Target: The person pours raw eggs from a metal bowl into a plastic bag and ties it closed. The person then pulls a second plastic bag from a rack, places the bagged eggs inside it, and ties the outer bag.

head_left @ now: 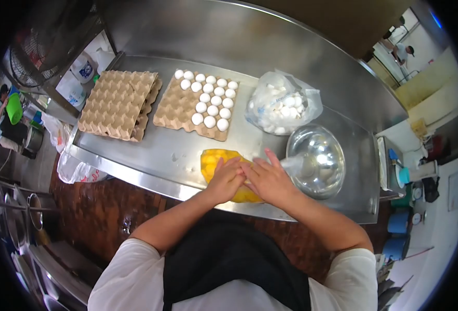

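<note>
A clear plastic bag of cracked eggs [216,157], yellow with yolks, lies at the front edge of the steel table. Over it my two hands meet, fingertips touching or overlapping. My left hand [226,180] has its fingers bent together on the bag's plastic. My right hand [268,180] closes on the plastic from the other side, one finger sticking up; clear film shows beyond it. Their exact grip is partly hidden. Just right of my right hand sits a shiny steel bowl [322,160].
Behind my hands, a cardboard tray [174,109] carries several white eggs [210,122]. Stacked trays [112,103] stand to its left. A plastic bag of eggshells [278,106] rests near the raised back wall [229,36]. Other people [404,52] are in the background.
</note>
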The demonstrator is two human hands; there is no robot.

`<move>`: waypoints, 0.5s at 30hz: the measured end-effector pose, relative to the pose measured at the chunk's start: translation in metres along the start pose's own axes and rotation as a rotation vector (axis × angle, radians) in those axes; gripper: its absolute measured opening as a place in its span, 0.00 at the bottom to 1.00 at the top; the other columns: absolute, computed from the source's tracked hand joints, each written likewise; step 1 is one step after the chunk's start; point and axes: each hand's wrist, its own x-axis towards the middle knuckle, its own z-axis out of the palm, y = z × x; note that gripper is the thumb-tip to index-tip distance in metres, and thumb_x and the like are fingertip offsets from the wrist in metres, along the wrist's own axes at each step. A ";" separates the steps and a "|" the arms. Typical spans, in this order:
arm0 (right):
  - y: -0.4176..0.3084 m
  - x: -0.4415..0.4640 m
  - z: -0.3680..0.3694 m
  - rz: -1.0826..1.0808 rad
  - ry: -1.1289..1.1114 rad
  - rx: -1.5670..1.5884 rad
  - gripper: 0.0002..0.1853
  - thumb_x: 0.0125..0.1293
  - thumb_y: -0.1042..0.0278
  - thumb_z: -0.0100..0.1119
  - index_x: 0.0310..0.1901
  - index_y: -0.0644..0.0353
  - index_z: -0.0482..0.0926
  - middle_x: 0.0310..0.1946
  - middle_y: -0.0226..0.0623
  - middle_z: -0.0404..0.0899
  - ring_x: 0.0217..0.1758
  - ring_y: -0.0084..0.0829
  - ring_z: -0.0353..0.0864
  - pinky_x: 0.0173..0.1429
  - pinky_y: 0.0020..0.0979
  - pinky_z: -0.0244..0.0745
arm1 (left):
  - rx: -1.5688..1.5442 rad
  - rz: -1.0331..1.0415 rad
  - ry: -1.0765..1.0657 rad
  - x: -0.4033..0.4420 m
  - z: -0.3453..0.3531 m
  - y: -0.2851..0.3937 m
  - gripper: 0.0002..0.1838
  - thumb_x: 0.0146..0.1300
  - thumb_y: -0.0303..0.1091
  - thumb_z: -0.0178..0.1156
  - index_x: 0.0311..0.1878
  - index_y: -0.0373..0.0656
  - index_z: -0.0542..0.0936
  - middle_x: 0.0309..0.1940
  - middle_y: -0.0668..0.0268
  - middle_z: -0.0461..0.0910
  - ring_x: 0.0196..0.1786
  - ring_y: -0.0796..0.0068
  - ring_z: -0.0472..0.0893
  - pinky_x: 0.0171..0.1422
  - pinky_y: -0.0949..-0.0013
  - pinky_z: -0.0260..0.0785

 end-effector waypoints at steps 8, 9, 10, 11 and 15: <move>0.000 -0.001 0.027 1.209 -0.300 1.434 0.12 0.66 0.58 0.53 0.39 0.58 0.79 0.27 0.39 0.80 0.27 0.39 0.80 0.37 0.41 0.76 | 0.167 0.192 0.036 -0.013 -0.010 0.021 0.19 0.57 0.29 0.53 0.53 0.42 0.75 0.60 0.56 0.72 0.69 0.55 0.63 0.73 0.42 0.44; -0.005 0.003 0.017 1.556 -0.235 1.674 0.12 0.66 0.58 0.52 0.39 0.57 0.79 0.26 0.38 0.80 0.26 0.38 0.80 0.34 0.40 0.77 | 0.095 0.170 0.069 -0.016 -0.003 0.021 0.19 0.56 0.28 0.54 0.52 0.42 0.76 0.59 0.55 0.73 0.68 0.55 0.65 0.73 0.43 0.46; -0.002 -0.011 0.023 1.471 -0.219 1.845 0.12 0.67 0.58 0.52 0.41 0.56 0.79 0.26 0.33 0.79 0.22 0.32 0.78 0.30 0.35 0.76 | 0.023 0.149 0.101 -0.018 0.001 0.020 0.19 0.54 0.27 0.56 0.52 0.43 0.76 0.57 0.55 0.74 0.66 0.56 0.67 0.72 0.45 0.49; -0.001 -0.018 0.023 1.428 -0.190 2.029 0.11 0.67 0.58 0.52 0.41 0.56 0.78 0.26 0.32 0.79 0.21 0.29 0.78 0.30 0.34 0.77 | 0.048 0.155 0.106 -0.017 0.004 0.018 0.18 0.54 0.28 0.56 0.50 0.42 0.76 0.56 0.55 0.74 0.65 0.56 0.68 0.72 0.46 0.50; -0.006 -0.026 0.020 1.314 -0.052 2.360 0.12 0.65 0.58 0.54 0.43 0.55 0.78 0.25 0.28 0.78 0.21 0.21 0.76 0.31 0.30 0.77 | 0.164 0.210 0.111 -0.006 0.009 0.009 0.14 0.52 0.30 0.58 0.45 0.42 0.78 0.48 0.57 0.77 0.58 0.55 0.73 0.70 0.48 0.54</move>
